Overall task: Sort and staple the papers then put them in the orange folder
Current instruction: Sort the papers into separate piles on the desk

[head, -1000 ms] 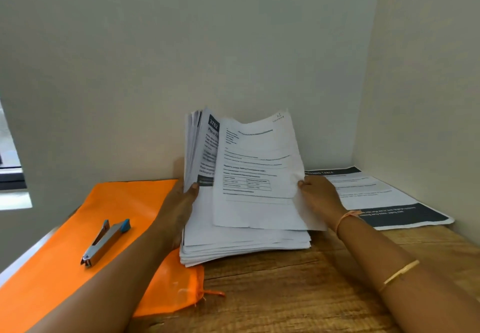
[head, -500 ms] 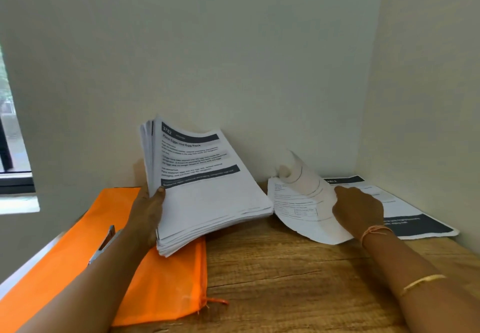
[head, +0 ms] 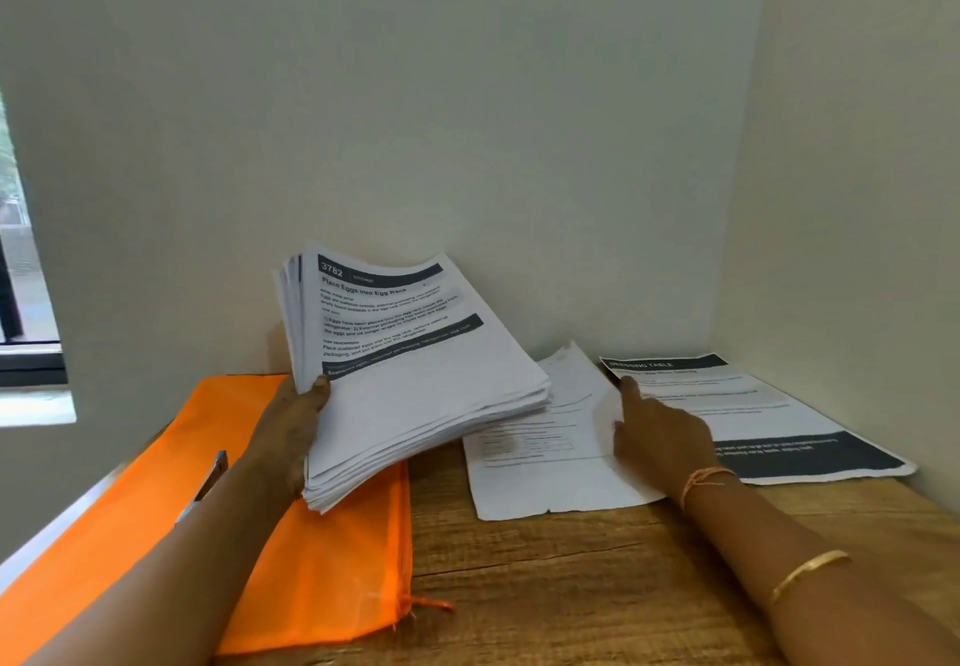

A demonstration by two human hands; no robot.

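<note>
Left hand (head: 291, 436) fingers (head: 318, 385) grip paper stack (head: 415, 384), orange folder (head: 322, 561) below them. Right hand (head: 660, 436) fingers straight, pressing loose sheet (head: 540, 473) flat on desk (head: 571, 587).

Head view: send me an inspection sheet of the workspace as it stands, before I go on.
Surface: wooden table, bare at the front.
Job's things: paper stack tilted up, its near end over the orange folder; loose sheet flat beside it; Dressing Table sheet flat in the right corner; stapler on the folder, mostly hidden by the left forearm.
Clutter: nothing seen.
Grippers: left hand grips the stack's left edge; right hand rests on the loose sheet, index finger straight.
Cables: nothing seen.
Surroundings: plain walls meeting in a corner; window at left.
</note>
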